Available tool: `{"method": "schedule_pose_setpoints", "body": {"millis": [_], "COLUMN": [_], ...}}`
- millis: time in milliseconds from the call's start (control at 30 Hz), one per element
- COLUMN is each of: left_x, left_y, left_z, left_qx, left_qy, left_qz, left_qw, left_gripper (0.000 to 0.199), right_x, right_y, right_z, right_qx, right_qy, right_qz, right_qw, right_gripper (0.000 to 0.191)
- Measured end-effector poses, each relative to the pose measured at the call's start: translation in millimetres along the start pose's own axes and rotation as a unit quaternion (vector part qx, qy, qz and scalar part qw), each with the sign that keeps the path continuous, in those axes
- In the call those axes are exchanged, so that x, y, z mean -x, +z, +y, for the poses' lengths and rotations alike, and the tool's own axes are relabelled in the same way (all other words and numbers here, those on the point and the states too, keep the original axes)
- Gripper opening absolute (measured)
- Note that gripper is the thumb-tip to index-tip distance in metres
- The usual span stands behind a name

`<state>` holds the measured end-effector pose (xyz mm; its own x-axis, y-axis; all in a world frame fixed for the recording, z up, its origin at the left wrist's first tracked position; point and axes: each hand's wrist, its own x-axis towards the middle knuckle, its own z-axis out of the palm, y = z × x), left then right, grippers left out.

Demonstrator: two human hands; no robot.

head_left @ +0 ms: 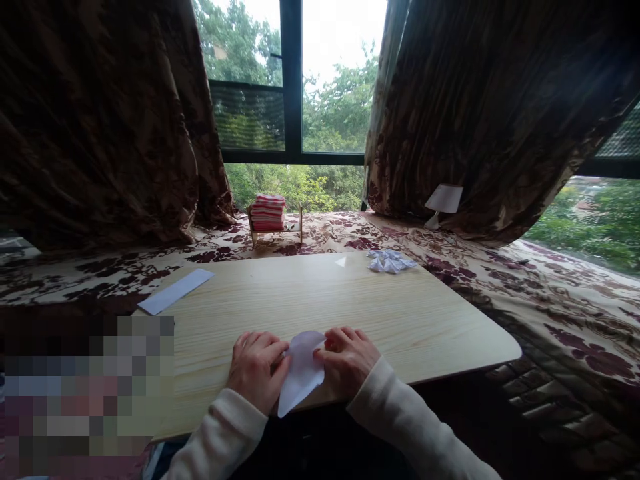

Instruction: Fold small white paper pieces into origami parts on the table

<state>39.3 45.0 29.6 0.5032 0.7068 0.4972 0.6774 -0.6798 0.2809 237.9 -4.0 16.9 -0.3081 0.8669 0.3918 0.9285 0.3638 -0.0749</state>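
Between my hands, at the near edge of the table, a curved white sheet of paper (302, 370) is held up at a tilt. My left hand (256, 365) grips its left side, thumb and fingers closed at the edge. On the opposite side my right hand (349, 357) pinches the paper's upper right edge, with the fingers curled. The lower corner of the sheet hangs past the table edge. A cluster of small folded white paper pieces (391, 261) lies at the table's far right. At the far left rests a flat strip of white paper (177, 291).
The pale wooden table (400, 313) has a rounded right corner. Behind it, a floral cloth (330, 233) covers the ledge, holding a small rack of pink-and-white folded cloths (268, 213) and a white lamp (444, 200). Dark curtains (100, 120) flank the window. The lower left is pixelated.
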Motion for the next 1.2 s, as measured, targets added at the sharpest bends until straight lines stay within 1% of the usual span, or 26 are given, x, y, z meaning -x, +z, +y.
{"method": "schedule_pose_setpoints", "body": {"millis": [100,200,267,333,433,567,733,767,833,933,1067,1133,1200], "left_x": [-8,-12,-12,-12,-14,-23,-26,-25,-23,-24,-26,-24,-17], "left_y": [3.0,5.3,5.2,3.7,0.2,-2.7,-3.6,-3.4,-2.0,3.3,9.4,8.5,5.1], "left_z": [4,8,8,5,-1,-6,-7,-7,-5,0,8,10,11], "left_qx": [0.014,0.023,0.026,0.026,0.029,0.047,0.063,0.062,0.054,0.03,-0.001,-0.015,-0.029], "left_qy": [-0.017,-0.03,-0.036,-0.04,-0.064,-0.08,-0.071,-0.067,-0.062,-0.064,-0.065,-0.045,0.002], "left_qz": [-0.005,0.009,0.012,-0.002,-0.039,-0.064,-0.078,-0.08,-0.079,-0.065,-0.04,-0.031,-0.016], "left_qw": [1.0,0.999,0.999,0.999,0.997,0.994,0.992,0.993,0.993,0.995,0.997,0.998,0.999], "left_gripper": [0.011,0.008,0.011,0.015,0.011,0.019,0.029,0.028,0.019,0.007,0.012,0.014,0.015], "right_x": [1,2,2,1,1,0,-1,-1,-1,0,1,1,1], "right_y": [1,2,2,2,1,-1,-2,-2,-2,-3,-3,-4,-4], "right_z": [0,1,2,2,2,0,-1,-2,-2,-1,-1,-2,-2], "right_qx": [-0.002,-0.008,-0.011,-0.013,-0.019,-0.023,-0.021,-0.021,-0.021,-0.017,-0.014,-0.017,-0.018], "right_qy": [-0.002,-0.003,0.003,0.006,0.006,0.014,0.021,0.022,0.023,0.021,0.018,0.015,0.015], "right_qz": [-0.003,-0.003,-0.004,-0.003,-0.003,-0.008,-0.023,-0.025,-0.024,-0.023,-0.018,-0.019,-0.023], "right_qw": [1.0,1.0,1.0,1.0,1.0,1.0,0.999,0.999,0.999,0.999,1.0,1.0,0.999], "right_gripper": [0.021,0.024,0.024,0.023,0.024,0.021,0.022,0.023,0.023,0.024,0.026,0.028,0.028]}}
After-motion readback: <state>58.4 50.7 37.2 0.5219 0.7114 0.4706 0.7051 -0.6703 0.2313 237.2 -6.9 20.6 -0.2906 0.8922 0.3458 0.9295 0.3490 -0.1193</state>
